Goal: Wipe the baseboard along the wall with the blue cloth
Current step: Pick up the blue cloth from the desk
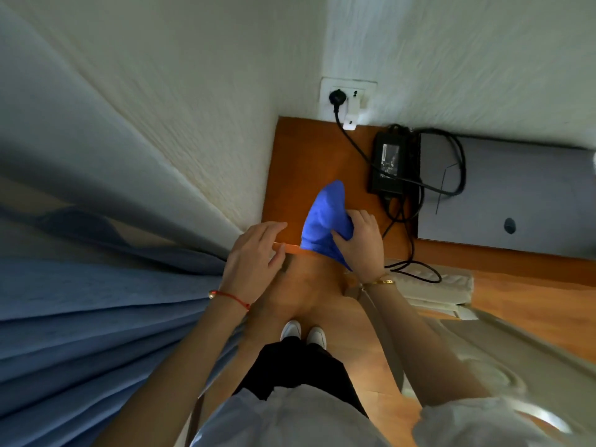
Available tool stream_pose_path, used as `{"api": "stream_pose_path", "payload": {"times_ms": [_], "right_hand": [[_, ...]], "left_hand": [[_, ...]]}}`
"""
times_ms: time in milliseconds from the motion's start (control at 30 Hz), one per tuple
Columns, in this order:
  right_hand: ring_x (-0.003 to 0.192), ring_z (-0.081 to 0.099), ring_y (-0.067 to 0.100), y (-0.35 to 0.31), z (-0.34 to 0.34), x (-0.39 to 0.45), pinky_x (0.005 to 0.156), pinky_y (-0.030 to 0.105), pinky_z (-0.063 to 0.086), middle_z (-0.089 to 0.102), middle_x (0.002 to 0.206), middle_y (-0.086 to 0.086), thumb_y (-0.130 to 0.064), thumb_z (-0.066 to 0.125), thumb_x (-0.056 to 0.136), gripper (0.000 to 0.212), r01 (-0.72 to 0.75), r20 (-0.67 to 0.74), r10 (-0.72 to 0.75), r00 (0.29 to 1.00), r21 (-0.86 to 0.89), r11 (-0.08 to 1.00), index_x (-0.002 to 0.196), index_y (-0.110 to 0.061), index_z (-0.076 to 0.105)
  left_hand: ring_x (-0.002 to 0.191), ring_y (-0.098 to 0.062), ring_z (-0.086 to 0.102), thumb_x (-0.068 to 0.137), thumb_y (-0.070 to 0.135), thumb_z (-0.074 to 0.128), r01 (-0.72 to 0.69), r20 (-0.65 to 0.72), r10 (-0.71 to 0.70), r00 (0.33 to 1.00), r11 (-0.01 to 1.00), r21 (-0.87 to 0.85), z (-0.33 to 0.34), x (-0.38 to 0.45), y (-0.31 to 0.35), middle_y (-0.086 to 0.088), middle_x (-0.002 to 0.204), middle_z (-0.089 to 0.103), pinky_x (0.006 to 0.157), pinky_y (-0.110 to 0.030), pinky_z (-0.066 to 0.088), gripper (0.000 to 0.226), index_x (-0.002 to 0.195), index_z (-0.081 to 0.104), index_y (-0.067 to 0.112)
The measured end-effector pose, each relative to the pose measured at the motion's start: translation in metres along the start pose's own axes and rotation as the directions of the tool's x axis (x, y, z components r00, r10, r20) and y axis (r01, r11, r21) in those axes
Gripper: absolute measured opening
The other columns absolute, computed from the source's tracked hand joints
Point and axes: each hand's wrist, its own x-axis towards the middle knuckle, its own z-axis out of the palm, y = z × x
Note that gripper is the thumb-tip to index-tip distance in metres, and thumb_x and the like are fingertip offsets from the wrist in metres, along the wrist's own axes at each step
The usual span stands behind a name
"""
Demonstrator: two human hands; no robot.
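Note:
I look straight down at an orange-brown wooden desk top (290, 162) in a wall corner. My right hand (361, 243) grips the bunched blue cloth (324, 217), which lies on the desk near its front edge. My left hand (254, 253) rests on the desk's front edge with its fingers spread and nothing in it. No baseboard is visible; the blue curtain and the desk hide the foot of the wall.
A blue curtain (96, 285) hangs at the left. A wall socket (346, 98) holds a black plug and a white charger. A black power adapter (392, 166) with looping cables lies beside a grey laptop (516, 195). My white shoes (303, 333) stand on the wooden floor.

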Motion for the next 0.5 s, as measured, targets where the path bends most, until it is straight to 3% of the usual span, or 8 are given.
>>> {"api": "stream_pose_path", "payload": {"times_ms": [200,500], "right_hand": [[0.097,0.057,0.017,-0.017,-0.061,-0.064,0.080,0.027,0.048,0.060,0.110,0.004,-0.024,0.072,0.086,0.041,-0.069,-0.095,0.079,0.992,0.112,0.991,0.122,-0.009,0.058],[0.097,0.057,0.014,-0.030,-0.127,-0.189,0.081,0.028,0.049,0.059,0.110,0.000,-0.019,0.073,0.085,0.040,-0.196,-0.301,0.232,0.925,0.145,0.970,0.121,-0.012,0.058]], "left_hand": [[0.113,-0.033,0.067,0.095,0.015,0.068,-0.140,0.038,0.140,0.989,0.990,0.012,-0.017,-0.004,0.018,-0.018,0.125,0.067,0.098,-0.040,0.049,0.038,0.132,0.062,0.006],[0.111,-0.026,0.066,0.093,0.013,0.068,-0.399,0.135,0.402,0.906,0.916,-0.054,-0.022,-0.030,0.067,-0.011,0.122,0.068,0.094,-0.037,0.052,0.034,0.127,0.065,0.009]]}}
